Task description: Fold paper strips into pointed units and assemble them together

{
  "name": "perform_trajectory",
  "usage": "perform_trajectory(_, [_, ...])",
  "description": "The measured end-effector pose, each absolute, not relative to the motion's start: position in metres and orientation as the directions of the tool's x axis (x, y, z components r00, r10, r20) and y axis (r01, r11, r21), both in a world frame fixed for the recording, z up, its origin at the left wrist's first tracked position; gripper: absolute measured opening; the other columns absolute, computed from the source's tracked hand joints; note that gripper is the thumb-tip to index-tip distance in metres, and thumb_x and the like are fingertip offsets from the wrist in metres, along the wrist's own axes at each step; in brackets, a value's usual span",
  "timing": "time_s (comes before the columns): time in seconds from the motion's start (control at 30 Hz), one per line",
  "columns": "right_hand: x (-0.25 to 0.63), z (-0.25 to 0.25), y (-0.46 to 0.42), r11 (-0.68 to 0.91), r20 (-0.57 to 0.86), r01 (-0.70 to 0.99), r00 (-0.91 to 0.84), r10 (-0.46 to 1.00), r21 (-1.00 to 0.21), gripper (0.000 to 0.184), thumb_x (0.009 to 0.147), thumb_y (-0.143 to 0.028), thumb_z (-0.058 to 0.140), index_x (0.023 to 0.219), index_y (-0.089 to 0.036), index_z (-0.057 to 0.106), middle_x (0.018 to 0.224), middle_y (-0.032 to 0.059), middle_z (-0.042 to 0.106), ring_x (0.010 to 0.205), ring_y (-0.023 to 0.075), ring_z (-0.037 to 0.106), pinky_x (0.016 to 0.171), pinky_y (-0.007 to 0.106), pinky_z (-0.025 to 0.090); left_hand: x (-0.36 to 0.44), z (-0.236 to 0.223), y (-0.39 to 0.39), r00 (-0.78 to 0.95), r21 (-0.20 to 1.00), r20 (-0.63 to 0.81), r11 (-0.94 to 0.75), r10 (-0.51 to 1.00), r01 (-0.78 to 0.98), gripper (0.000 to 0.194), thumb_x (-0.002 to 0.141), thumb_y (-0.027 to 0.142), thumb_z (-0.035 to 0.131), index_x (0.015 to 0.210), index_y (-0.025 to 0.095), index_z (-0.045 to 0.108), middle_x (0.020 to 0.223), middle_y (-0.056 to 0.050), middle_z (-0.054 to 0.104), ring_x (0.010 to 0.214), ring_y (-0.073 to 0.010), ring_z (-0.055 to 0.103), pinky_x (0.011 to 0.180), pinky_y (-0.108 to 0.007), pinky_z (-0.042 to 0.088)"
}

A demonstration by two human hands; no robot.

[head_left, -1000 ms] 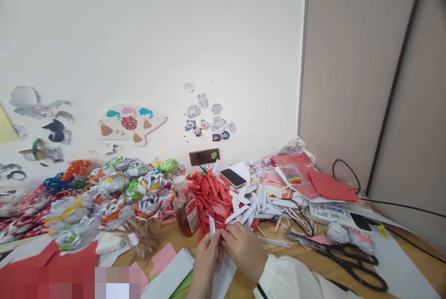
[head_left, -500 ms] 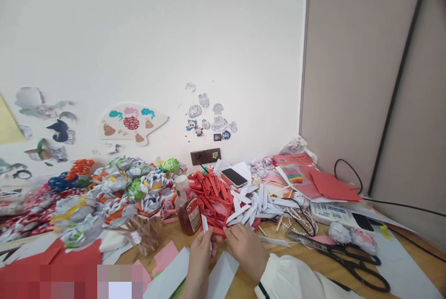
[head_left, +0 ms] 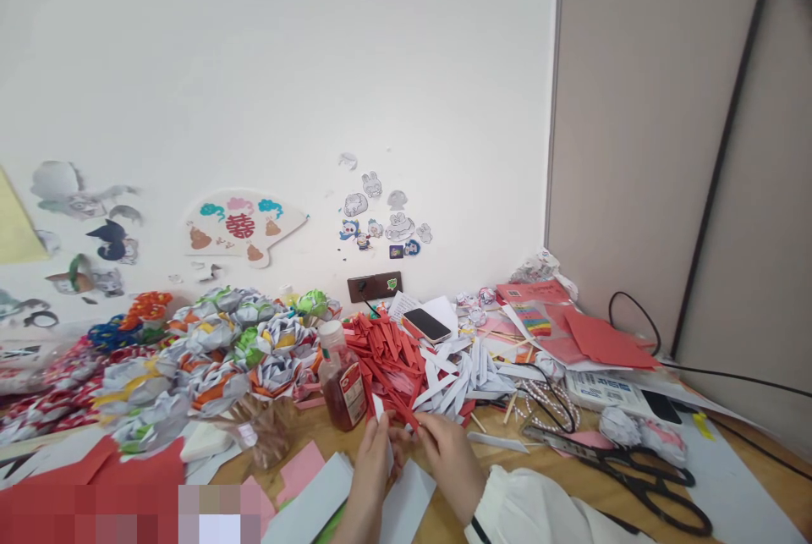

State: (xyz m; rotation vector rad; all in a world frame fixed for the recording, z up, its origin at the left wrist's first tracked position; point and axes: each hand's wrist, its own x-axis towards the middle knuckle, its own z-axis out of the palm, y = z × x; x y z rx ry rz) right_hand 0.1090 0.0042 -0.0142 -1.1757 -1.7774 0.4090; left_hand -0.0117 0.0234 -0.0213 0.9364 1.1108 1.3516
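Near the front middle of the table, my left hand [head_left: 368, 464] is closed on a narrow folded white paper strip [head_left: 379, 406], whose tip sticks up past the fingers. Just to its right, my right hand [head_left: 450, 459] pinches with thumb and forefinger at the end of a red paper strip [head_left: 404, 414]. Behind both hands lies a heap of folded red strips [head_left: 386, 349], with folded white strips [head_left: 463, 379] on its right. A glue bottle [head_left: 341, 383] with amber-red contents stands left of the heap. White paper sheets [head_left: 409, 497] lie beneath my hands.
Black-handled scissors [head_left: 634, 468] lie at the right, near crumpled paper balls [head_left: 618, 425]. A phone [head_left: 426, 325] rests behind the strips. Paper flowers [head_left: 222, 341] pile up at left, beside a bundle of brown sticks [head_left: 260, 430]. Red paper [head_left: 609, 337] lies near the partition.
My right hand has shifted slightly and its thumb and forefinger now meet at the red strip's end. The white strip in my left hand has moved a little right and leans more.
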Motion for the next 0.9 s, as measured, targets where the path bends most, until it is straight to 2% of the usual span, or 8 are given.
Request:
perform_trajectory(0.07, [0.109, -0.012, 0.003, 0.460, 0.483, 0.483, -0.084, 0.871, -0.745, 0.025, 0.081, -0.009, 0.040, 0.087, -0.015, 0.063, 0.076, 0.0064, 0.065, 0.072, 0.0188, 0.060, 0.066, 0.028, 0.045, -0.012, -0.021, 0.021, -0.098, 0.992, -0.028, 0.016, 0.995, -0.127, 0.049, 0.060, 0.057, 0.057, 0.088, 0.016, 0.055, 0.067, -0.005, 0.068, 0.044, -0.0153, 0.057, 0.039, -0.024, 0.039])
perform_trajectory(0.13, [0.109, -0.011, 0.003, 0.453, 0.468, 0.435, -0.081, 0.880, -0.778, 0.025, 0.080, -0.010, 0.041, 0.086, -0.017, 0.064, 0.074, 0.0046, 0.065, 0.069, 0.0179, 0.060, 0.064, 0.027, 0.045, -0.013, -0.018, 0.018, -0.141, 0.997, 0.077, -0.076, 0.987, 0.010, 0.046, 0.060, 0.052, 0.060, 0.091, 0.017, 0.060, 0.092, -0.011, 0.068, 0.078, -0.0226, 0.063, 0.064, -0.029, 0.048])
perform_trajectory(0.23, [0.108, -0.011, 0.003, 0.469, 0.482, 0.407, -0.075, 0.873, -0.784, 0.024, 0.080, -0.010, 0.042, 0.090, -0.018, 0.063, 0.078, 0.0042, 0.066, 0.070, 0.0172, 0.060, 0.065, 0.026, 0.046, -0.015, -0.011, 0.014, -0.158, 0.973, 0.204, -0.182, 0.966, 0.145, 0.042, 0.061, 0.049, 0.060, 0.087, 0.016, 0.065, 0.106, -0.013, 0.064, 0.104, -0.0270, 0.053, 0.090, -0.034, 0.039])
perform_trajectory(0.33, [0.106, -0.015, 0.002, 0.518, 0.543, 0.504, -0.111, 0.832, -0.691, 0.025, 0.081, -0.009, 0.042, 0.095, -0.016, 0.061, 0.081, 0.0058, 0.066, 0.074, 0.0184, 0.061, 0.066, 0.028, 0.047, -0.014, -0.005, 0.013, -0.134, 0.959, 0.226, -0.196, 0.965, 0.206, 0.039, 0.061, 0.052, 0.058, 0.075, 0.016, 0.066, 0.088, -0.011, 0.069, 0.090, -0.0280, 0.059, 0.084, -0.036, 0.043])
perform_trajectory(0.5, [0.098, -0.027, 0.003, 0.638, 0.680, 0.713, -0.315, 0.663, -0.292, 0.025, 0.077, -0.006, 0.049, 0.098, -0.013, 0.060, 0.085, 0.0095, 0.065, 0.076, 0.0222, 0.059, 0.067, 0.032, 0.048, -0.014, -0.005, 0.012, -0.083, 0.970, 0.194, -0.179, 0.977, 0.166, 0.045, 0.062, 0.056, 0.054, 0.073, 0.015, 0.066, 0.076, -0.009, 0.070, 0.081, -0.0262, 0.062, 0.074, -0.034, 0.048])
perform_trajectory(0.6, [0.098, -0.024, 0.003, 0.669, 0.711, 0.703, -0.340, 0.616, -0.243, 0.023, 0.078, -0.009, 0.052, 0.098, -0.016, 0.059, 0.089, 0.0064, 0.064, 0.078, 0.0198, 0.057, 0.069, 0.030, 0.047, -0.019, -0.005, 0.013, -0.137, 0.970, 0.188, -0.162, 0.973, 0.180, 0.048, 0.064, 0.056, 0.051, 0.078, 0.013, 0.067, 0.078, -0.010, 0.071, 0.085, -0.0269, 0.062, 0.076, -0.035, 0.047])
perform_trajectory(0.73, [0.107, -0.014, 0.005, 0.646, 0.682, 0.725, -0.347, 0.643, -0.240, 0.013, 0.080, -0.012, 0.053, 0.089, -0.018, 0.059, 0.084, 0.0019, 0.062, 0.079, 0.0171, 0.054, 0.068, 0.027, 0.045, -0.026, 0.000, 0.014, -0.204, 0.976, 0.177, -0.146, 0.963, 0.160, 0.045, 0.067, 0.056, 0.047, 0.077, 0.015, 0.062, 0.069, -0.007, 0.070, 0.066, -0.0229, 0.063, 0.061, -0.031, 0.049])
perform_trajectory(0.9, [0.111, -0.023, 0.018, 0.663, 0.612, 0.746, -0.556, 0.563, 0.068, 0.011, 0.079, -0.017, 0.056, 0.068, -0.016, 0.057, 0.068, 0.0003, 0.059, 0.069, 0.0156, 0.051, 0.057, 0.025, 0.041, -0.031, 0.001, 0.017, -0.208, 0.989, 0.141, -0.126, 0.968, 0.081, 0.041, 0.065, 0.057, 0.050, 0.075, 0.017, 0.056, 0.065, -0.004, 0.067, 0.051, -0.0182, 0.059, 0.047, -0.027, 0.046])
